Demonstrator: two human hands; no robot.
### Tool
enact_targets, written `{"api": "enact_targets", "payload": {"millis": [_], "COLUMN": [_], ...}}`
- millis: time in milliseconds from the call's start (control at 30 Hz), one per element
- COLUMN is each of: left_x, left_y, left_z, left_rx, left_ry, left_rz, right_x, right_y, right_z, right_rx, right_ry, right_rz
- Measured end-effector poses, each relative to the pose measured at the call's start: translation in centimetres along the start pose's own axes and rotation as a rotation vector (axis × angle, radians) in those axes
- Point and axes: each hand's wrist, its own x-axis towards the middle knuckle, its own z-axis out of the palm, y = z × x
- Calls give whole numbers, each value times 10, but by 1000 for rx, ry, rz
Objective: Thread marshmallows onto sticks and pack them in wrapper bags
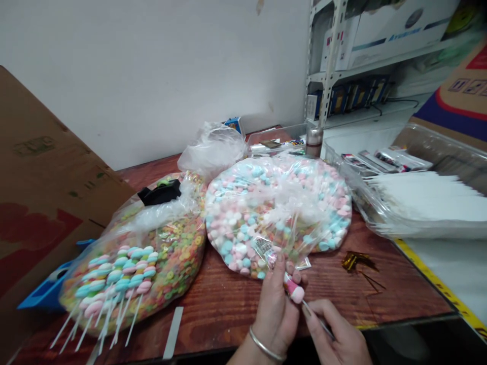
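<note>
Right hand point(337, 332) grip pinches stick point(305, 305) of marshmallow skewer point(294, 291); left hand point(279, 299) grip holds its upper part over counter point(403, 299) front. Behind: bag point(152, 219) with colored rings point(190, 248), then second bag point(283, 195) with pastel marshmallows point(230, 246). Farther right: bin point(403, 228) with printed packets point(384, 161).

Glossy plastic bag point(300, 200) – wood-grained table point(216, 304).

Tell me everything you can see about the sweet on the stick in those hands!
The sweet looks soft, with a bright pink part and a paler, rounded end. It slants above the wooden table, pale end lower. The left hand grips it, hiding its upper part. Its thin stick slopes down into the right hand. Any wrapper around it is too blurry to tell.
</note>
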Motion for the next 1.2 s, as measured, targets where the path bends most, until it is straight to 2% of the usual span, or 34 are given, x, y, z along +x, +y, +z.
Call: {"api": "enact_targets", "payload": {"millis": [100, 167, 300, 400, 533, 567, 600, 633, 733, 800, 900, 1000, 1100, 1200], "left_x": [-3, -1, 11, 16, 15, 15, 14, 14, 12, 8, -1, -7, -3, 8], "left_y": [-8, -5, 13, 21, 20, 20, 19, 18, 12, 4, -12, -20, -11, 8], "left_z": [-3, -5, -5, -3, 0, 1, 1, 2, 4, 4, 2, -3, -8, -9], "left_rx": [12, -4, -29, -24, -38, -39, -40, -36, -5, 29, 103, 179, 125, 25], "left_ry": [-54, -60, -15, -30, -12, -15, -26, -41, -88, -105, -125, -120, -75, -27], "left_rz": [-75, -94, 13, 27, 33, 39, 48, 59, 85, 67, 11, -39, -85, -18], "right_x": [7, 12, 15, 11, 3, 1, -1, -2, 0, 5, 16, 21, 15, 5], "right_y": [-6, -7, -4, 8, 26, 27, 26, 24, 10, 0, -10, -12, -7, 2], "right_z": [3, 0, -9, -12, -12, -12, -12, -12, -10, -6, 0, 3, -2, -7], "right_rx": [140, 166, 132, 12, -167, -144, -83, 9, 360, 534, 613, 565, 431, 293], "right_ry": [-3, -13, -93, -88, 7, -14, -52, -107, -279, -322, -225, -136, -122, -208], "right_rz": [59, 64, 0, -130, -459, -456, -386, -259, 216, 397, 394, 341, 305, 228]}}
